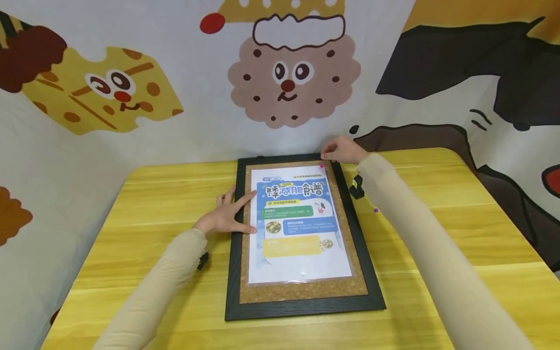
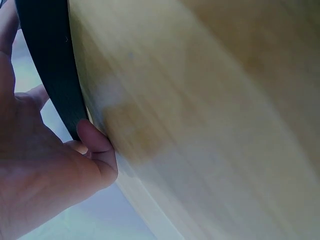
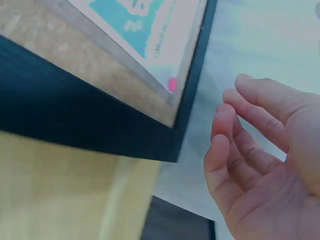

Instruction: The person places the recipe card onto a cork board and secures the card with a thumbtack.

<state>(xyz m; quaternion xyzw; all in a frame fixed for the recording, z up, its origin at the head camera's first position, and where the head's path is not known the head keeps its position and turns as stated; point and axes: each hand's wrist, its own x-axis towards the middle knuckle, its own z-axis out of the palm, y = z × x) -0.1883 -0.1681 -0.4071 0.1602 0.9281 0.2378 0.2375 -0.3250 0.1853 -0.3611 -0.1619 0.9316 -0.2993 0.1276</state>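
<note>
A cork board (image 1: 306, 290) in a black frame lies on the table. On it is a printed sheet (image 1: 280, 270) in a clear sleeve, with a pink push pin (image 1: 322, 166) at its top right corner. My left hand (image 1: 225, 216) holds the frame's left side. Its thumb and index finger reach over onto the sheet's edge, and the little finger bends at the frame's outer edge in the left wrist view. Over the frame's top right corner hovers my right hand (image 1: 343, 149). Its fingers (image 3: 250, 150) are loosely curled, with nothing between them and the thumb in the right wrist view.
A small purple pin (image 1: 376, 210) lies on the yellow wood-grain table (image 1: 420, 194) right of the frame, near the right sleeve (image 1: 411, 218). Close behind the table's far edge hangs a cloth backdrop (image 1: 197, 131) with cartoon foods. Black wrist cameras sit at both cuffs.
</note>
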